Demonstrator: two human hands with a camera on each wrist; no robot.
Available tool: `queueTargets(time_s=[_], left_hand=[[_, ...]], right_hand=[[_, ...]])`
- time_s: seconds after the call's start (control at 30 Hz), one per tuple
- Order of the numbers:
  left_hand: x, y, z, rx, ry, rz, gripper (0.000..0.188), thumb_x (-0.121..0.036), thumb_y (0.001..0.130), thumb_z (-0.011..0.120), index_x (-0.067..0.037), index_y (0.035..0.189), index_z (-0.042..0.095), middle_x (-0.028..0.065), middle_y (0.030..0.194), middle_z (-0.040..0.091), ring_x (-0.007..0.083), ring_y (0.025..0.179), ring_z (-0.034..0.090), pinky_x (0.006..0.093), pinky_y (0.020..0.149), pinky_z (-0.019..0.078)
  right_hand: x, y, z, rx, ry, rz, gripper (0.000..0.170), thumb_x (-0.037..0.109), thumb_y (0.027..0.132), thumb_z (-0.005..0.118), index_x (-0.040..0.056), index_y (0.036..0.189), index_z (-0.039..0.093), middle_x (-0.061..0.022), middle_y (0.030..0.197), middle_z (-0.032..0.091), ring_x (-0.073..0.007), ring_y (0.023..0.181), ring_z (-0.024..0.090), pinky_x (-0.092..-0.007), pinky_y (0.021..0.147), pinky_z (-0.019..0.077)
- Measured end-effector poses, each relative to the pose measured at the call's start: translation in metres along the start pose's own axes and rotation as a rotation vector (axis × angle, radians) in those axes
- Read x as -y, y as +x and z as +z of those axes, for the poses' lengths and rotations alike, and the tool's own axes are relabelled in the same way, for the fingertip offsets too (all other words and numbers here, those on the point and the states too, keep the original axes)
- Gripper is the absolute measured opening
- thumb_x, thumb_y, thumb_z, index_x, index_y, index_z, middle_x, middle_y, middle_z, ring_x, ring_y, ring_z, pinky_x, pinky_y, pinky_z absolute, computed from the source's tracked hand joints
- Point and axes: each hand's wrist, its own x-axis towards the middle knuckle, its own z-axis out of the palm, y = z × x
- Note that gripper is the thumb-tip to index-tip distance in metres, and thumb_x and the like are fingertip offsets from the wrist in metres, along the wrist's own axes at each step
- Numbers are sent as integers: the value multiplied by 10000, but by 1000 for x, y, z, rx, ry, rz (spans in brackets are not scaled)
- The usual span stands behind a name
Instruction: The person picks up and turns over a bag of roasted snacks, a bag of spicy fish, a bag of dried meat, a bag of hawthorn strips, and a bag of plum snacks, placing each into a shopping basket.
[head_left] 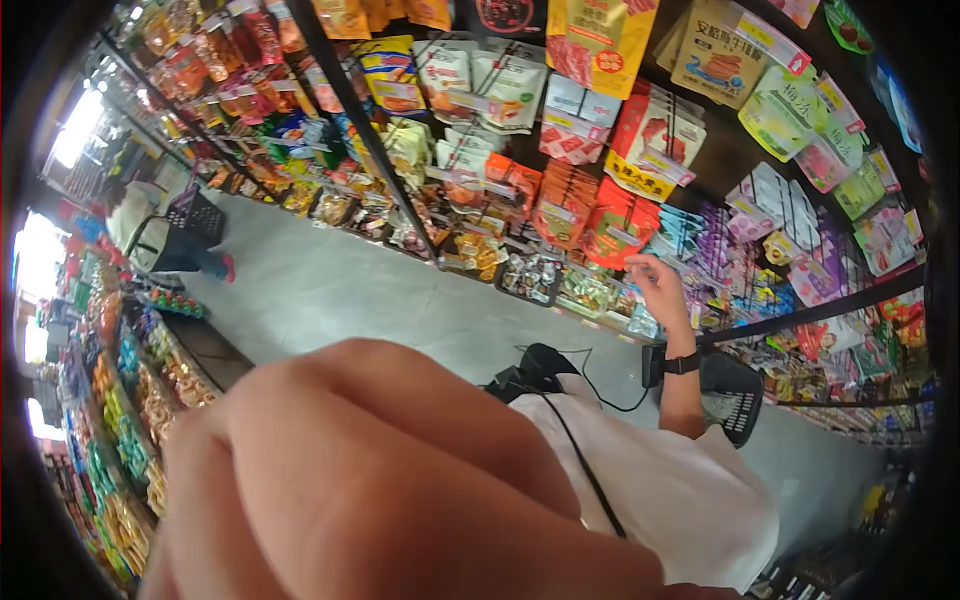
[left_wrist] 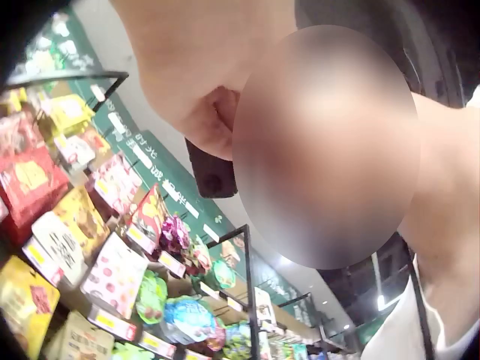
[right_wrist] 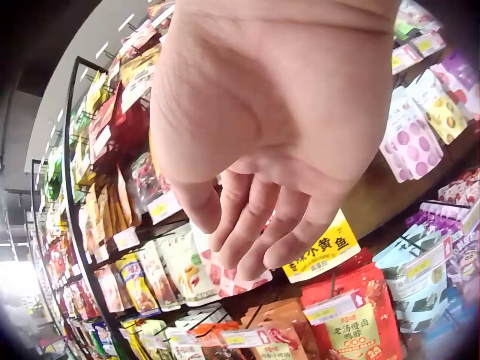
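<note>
Shop aisle. Floor smooth, grey (head_left: 290,255), with a dull sheen. Tall black metal-framed rack (head_left: 365,130) along one side; slanting posts in the head view, bent by the lens. Dark brown back panel (right_wrist: 382,206) between the hung rows. Opposite: lower display unit with a dark, flat-sided base (head_left: 205,345). Above the racks, a green wall band (left_wrist: 169,187) with white Chinese lettering; pale grey surface (left_wrist: 109,41) beside it, wall or ceiling unclear. Ceiling farther off dark, with a thin white light tube (left_wrist: 380,289). Bright white patches (head_left: 80,128) at far left: windows or lamps, cannot tell.
</note>
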Motion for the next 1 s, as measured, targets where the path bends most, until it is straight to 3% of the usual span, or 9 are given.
queueTargets(time_s=[0.33, 0.43, 0.5, 0.53, 0.63, 0.73, 0.83, 0.87, 1.0], left_hand=[[133, 12, 13, -62, -178, 190, 188, -261, 938, 646, -81, 987, 669, 33, 826, 710, 190, 704, 657, 337, 583, 510], [188, 9, 13, 94, 113, -121, 473, -339, 1021, 460, 23, 947, 755, 157, 888, 770, 279, 764, 699, 386, 686, 566], [227, -4, 7, 240, 103, -447, 428, -305, 946, 520, 32, 1031, 768, 134, 898, 774, 268, 795, 689, 371, 743, 546], [244, -13, 7, 253, 106, -554, 301, -220, 905, 611, -2, 1015, 787, 94, 840, 776, 213, 750, 680, 321, 681, 521], [287, -53, -3, 277, 144, -734, 198, -140, 868, 694, -35, 999, 798, 55, 777, 772, 140, 681, 656, 273, 605, 475], [302, -64, -3, 224, 182, -771, 148, -52, 899, 674, 20, 987, 768, 124, 786, 761, 186, 694, 743, 278, 651, 553], [311, -66, -3, 178, 209, -819, 143, -10, 914, 643, 23, 978, 766, 119, 791, 762, 189, 726, 753, 288, 681, 570], [317, -71, -1, 84, 182, -828, 137, -130, 925, 707, -46, 986, 796, 45, 766, 772, 87, 651, 668, 246, 550, 435], [327, -68, -16, 131, 179, -875, 149, -138, 945, 706, -23, 994, 787, 54, 768, 767, 95, 685, 702, 234, 562, 447]], right_hand=[[-70, 72, -47, -232, 93, 50, 327, 172, 985, 664, 48, 1285, 627, -62, 1092, 712, -139, 901, 662, -305, 805, 522], [-87, 120, -61, -443, 101, 10, 404, 178, 970, 685, 56, 1343, 586, -82, 1143, 691, -157, 923, 664, -318, 829, 527], [-106, 152, -68, -547, 138, -12, 543, 196, 946, 723, 62, 1424, 503, -146, 1300, 607, -230, 1103, 612, -367, 916, 514], [-123, 168, -69, -594, 154, -49, 575, 206, 940, 734, 62, 1438, 486, -159, 1337, 581, -252, 1150, 589, -380, 939, 506], [-127, 201, -75, -627, 208, 5, 693, 271, 910, 777, 65, 1475, 431, -193, 1394, 533, -315, 1248, 522, -419, 1003, 477], [-132, 222, -78, -595, 145, -82, 574, 338, 935, 754, 46, 1376, 531, -166, 1305, 601, -262, 1163, 586, -394, 982, 478], [-145, 235, -78, -544, 114, 53, 468, 337, 969, 717, 13, 1281, 586, -147, 1223, 640, -199, 1045, 636, -343, 901, 498], [-147, 231, -70, -563, 228, 1, 404, 321, 999, 685, -6, 1222, 604, -115, 1109, 673, -150, 925, 642, -297, 815, 503], [-116, 205, -47, -494, 509, 36, 367, 294, 1040, 638, 2, 1259, 600, -66, 997, 696, -121, 901, 616, -276, 804, 506]])
